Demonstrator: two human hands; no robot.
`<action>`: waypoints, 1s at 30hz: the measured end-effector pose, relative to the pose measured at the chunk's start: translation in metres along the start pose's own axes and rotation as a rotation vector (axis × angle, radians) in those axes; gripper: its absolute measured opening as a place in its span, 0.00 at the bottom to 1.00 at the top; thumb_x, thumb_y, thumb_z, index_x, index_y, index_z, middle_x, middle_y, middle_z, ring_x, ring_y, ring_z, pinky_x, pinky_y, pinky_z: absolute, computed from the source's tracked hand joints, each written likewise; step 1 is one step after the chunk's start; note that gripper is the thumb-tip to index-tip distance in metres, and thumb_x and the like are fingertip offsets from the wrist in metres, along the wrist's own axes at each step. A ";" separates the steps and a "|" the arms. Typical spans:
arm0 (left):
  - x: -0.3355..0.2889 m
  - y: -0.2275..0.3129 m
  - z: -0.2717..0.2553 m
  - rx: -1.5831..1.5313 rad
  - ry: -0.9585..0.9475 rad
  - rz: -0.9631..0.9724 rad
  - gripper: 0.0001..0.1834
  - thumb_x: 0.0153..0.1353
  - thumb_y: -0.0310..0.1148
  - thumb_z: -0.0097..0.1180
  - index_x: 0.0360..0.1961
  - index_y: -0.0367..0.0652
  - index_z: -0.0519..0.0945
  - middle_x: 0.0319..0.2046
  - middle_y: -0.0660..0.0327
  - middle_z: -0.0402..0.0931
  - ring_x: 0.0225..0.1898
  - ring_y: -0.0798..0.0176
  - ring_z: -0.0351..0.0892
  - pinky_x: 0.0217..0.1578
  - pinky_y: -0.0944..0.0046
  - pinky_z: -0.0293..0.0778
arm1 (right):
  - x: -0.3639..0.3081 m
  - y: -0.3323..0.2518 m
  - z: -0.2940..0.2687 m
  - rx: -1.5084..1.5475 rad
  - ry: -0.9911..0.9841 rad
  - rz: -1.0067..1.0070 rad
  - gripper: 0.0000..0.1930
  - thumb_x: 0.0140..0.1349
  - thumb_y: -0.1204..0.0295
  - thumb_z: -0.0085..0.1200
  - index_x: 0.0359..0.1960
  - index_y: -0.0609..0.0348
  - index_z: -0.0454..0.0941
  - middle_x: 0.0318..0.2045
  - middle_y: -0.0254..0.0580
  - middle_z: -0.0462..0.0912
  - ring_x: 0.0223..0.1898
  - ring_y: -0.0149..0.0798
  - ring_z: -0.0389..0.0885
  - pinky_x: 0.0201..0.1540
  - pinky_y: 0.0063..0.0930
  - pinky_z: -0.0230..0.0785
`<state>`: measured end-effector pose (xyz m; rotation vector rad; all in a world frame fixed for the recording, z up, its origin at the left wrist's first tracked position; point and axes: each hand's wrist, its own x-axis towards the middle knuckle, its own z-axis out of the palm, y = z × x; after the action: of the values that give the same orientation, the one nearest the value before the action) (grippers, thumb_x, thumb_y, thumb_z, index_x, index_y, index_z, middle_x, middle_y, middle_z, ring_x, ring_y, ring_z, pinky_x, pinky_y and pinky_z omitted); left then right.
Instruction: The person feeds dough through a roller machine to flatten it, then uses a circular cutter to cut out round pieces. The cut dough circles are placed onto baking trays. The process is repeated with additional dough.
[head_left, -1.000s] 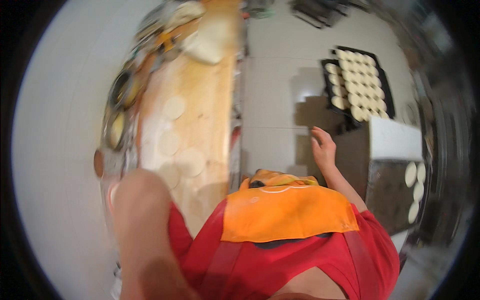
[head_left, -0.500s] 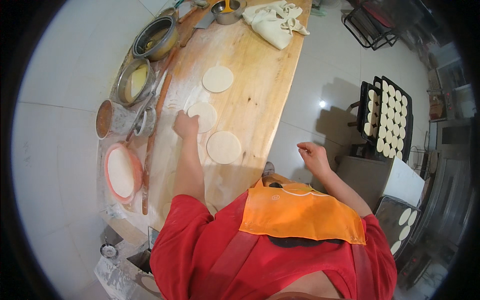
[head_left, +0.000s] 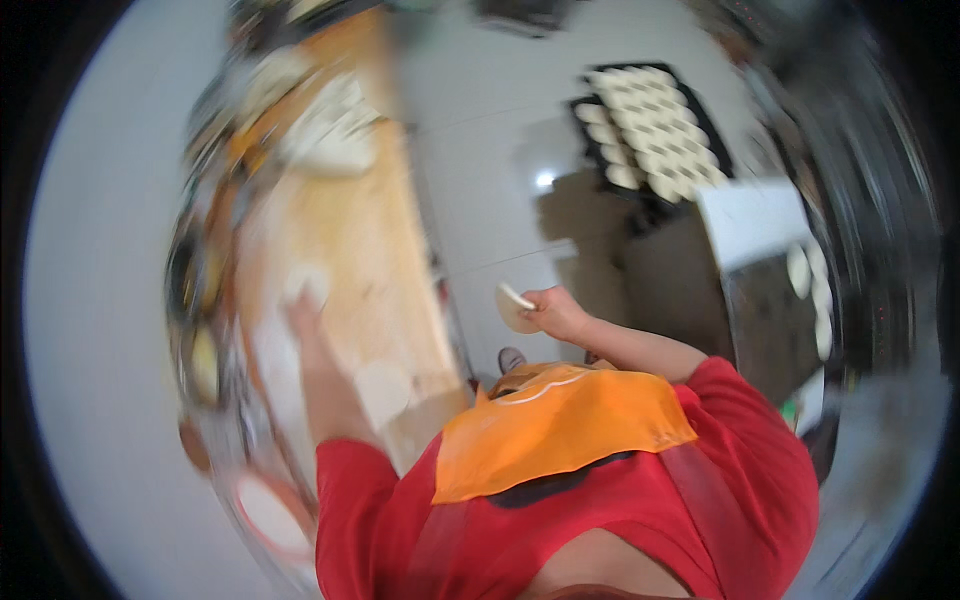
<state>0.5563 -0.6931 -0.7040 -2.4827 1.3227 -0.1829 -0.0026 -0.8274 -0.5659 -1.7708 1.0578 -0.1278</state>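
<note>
Here, just past our orange apron [head_left: 560, 425], our right hand [head_left: 555, 312] is closed in a pinch on a dough round [head_left: 513, 310]. The round hangs over the floor [head_left: 465, 180], at nine o'clock from that grip, tilted so one edge shows; its long line, as seen, runs roughly eleven to five. The tray [head_left: 768, 330], with a few tray rounds [head_left: 798, 271] along its far side, sits at three o'clock from the same hand, so our held piece is on the side away from it. Of our two hands, the right is much the nearer to that tray.

Left hand [head_left: 304, 310]: nine o'clock from the right, over the floury table [head_left: 345, 240], blurred. Pale patch [head_left: 314, 276] at its tips, perhaps dough; whether that grip is wide or narrow, we cannot tell. Loose round [head_left: 384, 392] on the wood, half past four from it. Pinkish bowl [head_left: 301, 515] at six.

Farther up the table, cloth [head_left: 335, 130] heaped at twelve from our left hand. Beyond the tray, a white slab [head_left: 750, 220]. Farther off, one o'clock from our right hand, black trays [head_left: 703, 122] overlap, pale rounds [head_left: 660, 130] in rows.
</note>
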 end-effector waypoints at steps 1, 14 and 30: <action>-0.006 -0.028 0.024 0.174 0.066 -0.047 0.21 0.67 0.38 0.39 0.59 0.53 0.72 0.46 0.54 0.78 0.47 0.50 0.77 0.50 0.45 0.69 | -0.012 0.027 -0.018 -0.048 0.085 -0.068 0.10 0.52 0.69 0.60 0.37 0.53 0.82 0.25 0.49 0.81 0.28 0.46 0.80 0.34 0.38 0.72; -0.028 0.215 -0.229 -1.765 -0.022 -0.483 0.22 0.63 0.30 0.52 0.54 0.26 0.67 0.49 0.43 0.74 0.48 0.45 0.77 0.47 0.49 0.75 | -0.289 0.347 -0.269 0.857 1.744 0.385 0.25 0.51 0.84 0.55 0.54 0.64 0.73 0.46 0.42 0.80 0.46 0.37 0.79 0.49 0.29 0.71; -0.346 0.779 -0.506 -1.420 -1.246 0.977 0.22 0.66 0.37 0.51 0.57 0.36 0.67 0.56 0.50 0.71 0.55 0.57 0.74 0.53 0.61 0.70 | -0.369 0.352 -0.322 1.229 1.080 -0.081 0.29 0.48 0.77 0.64 0.55 0.65 0.73 0.49 0.44 0.78 0.49 0.37 0.75 0.54 0.31 0.67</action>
<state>-0.3812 -0.9234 -0.4793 -1.2784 1.8653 2.6397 -0.6054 -0.8273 -0.5592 -0.5051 1.1678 -1.5459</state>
